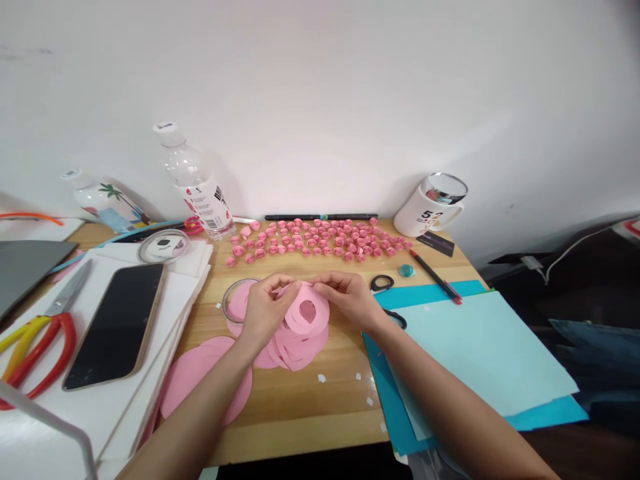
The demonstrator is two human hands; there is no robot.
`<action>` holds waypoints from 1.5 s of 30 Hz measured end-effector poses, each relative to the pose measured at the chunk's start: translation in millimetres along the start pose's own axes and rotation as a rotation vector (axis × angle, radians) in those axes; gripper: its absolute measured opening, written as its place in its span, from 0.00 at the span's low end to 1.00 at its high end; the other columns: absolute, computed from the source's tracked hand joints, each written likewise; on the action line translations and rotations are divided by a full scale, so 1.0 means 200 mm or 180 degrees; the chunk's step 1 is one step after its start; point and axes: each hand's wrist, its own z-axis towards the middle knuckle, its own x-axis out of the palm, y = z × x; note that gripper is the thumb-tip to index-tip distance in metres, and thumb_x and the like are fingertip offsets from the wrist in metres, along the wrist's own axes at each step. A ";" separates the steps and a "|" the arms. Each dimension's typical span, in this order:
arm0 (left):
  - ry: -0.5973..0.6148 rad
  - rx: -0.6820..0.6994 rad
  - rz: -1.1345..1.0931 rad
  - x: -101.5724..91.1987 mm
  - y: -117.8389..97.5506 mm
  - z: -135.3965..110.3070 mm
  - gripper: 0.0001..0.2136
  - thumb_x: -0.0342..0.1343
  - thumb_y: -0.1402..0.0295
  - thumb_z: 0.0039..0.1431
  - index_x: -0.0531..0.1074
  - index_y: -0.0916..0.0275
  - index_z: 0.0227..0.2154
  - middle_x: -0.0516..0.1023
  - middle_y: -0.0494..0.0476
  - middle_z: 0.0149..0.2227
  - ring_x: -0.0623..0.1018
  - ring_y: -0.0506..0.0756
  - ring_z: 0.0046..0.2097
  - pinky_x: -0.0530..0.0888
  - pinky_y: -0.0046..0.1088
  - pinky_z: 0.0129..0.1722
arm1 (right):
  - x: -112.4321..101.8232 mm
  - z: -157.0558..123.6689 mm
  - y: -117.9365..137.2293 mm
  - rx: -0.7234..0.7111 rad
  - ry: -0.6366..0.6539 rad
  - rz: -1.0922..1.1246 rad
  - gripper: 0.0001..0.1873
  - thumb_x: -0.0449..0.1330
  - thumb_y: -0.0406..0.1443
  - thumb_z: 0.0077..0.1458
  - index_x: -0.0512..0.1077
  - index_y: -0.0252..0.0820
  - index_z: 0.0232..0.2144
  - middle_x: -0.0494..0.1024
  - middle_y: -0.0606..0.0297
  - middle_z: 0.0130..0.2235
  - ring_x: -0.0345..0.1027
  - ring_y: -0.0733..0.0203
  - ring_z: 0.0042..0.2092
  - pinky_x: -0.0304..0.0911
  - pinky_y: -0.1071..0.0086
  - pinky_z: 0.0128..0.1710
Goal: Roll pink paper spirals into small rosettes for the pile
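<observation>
My left hand and my right hand meet over the middle of the wooden table. Both pinch the top edge of a pink paper spiral that hangs between them. Under it lies a pile of pink paper circles, and a larger pink disc lies nearer to me beneath my left forearm. Several small rolled pink paper roses are spread in rows at the back of the table.
A phone lies on white sheets at the left, beside red-handled scissors. Two plastic bottles and a white mug stand by the wall. Light blue paper, black scissors and a red pen lie at the right.
</observation>
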 end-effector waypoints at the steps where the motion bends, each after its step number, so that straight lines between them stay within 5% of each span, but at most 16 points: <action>1: 0.0003 0.0002 0.0024 0.00 0.00 0.00 0.08 0.57 0.64 0.47 0.73 0.64 0.24 0.77 0.53 0.27 0.75 0.52 0.30 0.70 0.25 0.28 | 0.00 0.00 0.00 0.0005 -0.0001 0.0029 0.11 0.61 0.41 0.48 0.74 0.39 0.30 0.77 0.65 0.31 0.68 0.64 0.31 0.62 0.71 0.32; 11: 0.0069 0.0023 0.0064 0.01 0.01 0.00 0.10 0.58 0.61 0.46 0.72 0.65 0.24 0.75 0.52 0.25 0.73 0.51 0.29 0.68 0.24 0.28 | 0.00 0.00 -0.02 0.0055 0.0125 0.0285 0.13 0.60 0.43 0.50 0.75 0.38 0.29 0.77 0.65 0.29 0.67 0.66 0.29 0.61 0.72 0.30; 25: 0.0172 0.0184 0.0169 0.01 0.00 -0.01 0.09 0.59 0.63 0.46 0.70 0.64 0.21 0.73 0.50 0.23 0.71 0.50 0.28 0.66 0.24 0.28 | 0.01 0.00 -0.02 0.0066 0.0111 0.0474 0.11 0.68 0.37 0.40 0.77 0.41 0.30 0.80 0.64 0.31 0.71 0.64 0.30 0.65 0.69 0.33; 45: 0.0213 0.0107 0.0059 0.01 0.01 -0.01 0.11 0.57 0.60 0.47 0.71 0.64 0.23 0.73 0.52 0.25 0.72 0.50 0.28 0.68 0.24 0.28 | 0.01 -0.01 -0.01 0.0001 -0.0042 0.0196 0.10 0.65 0.40 0.45 0.78 0.41 0.30 0.80 0.62 0.33 0.72 0.61 0.33 0.65 0.67 0.35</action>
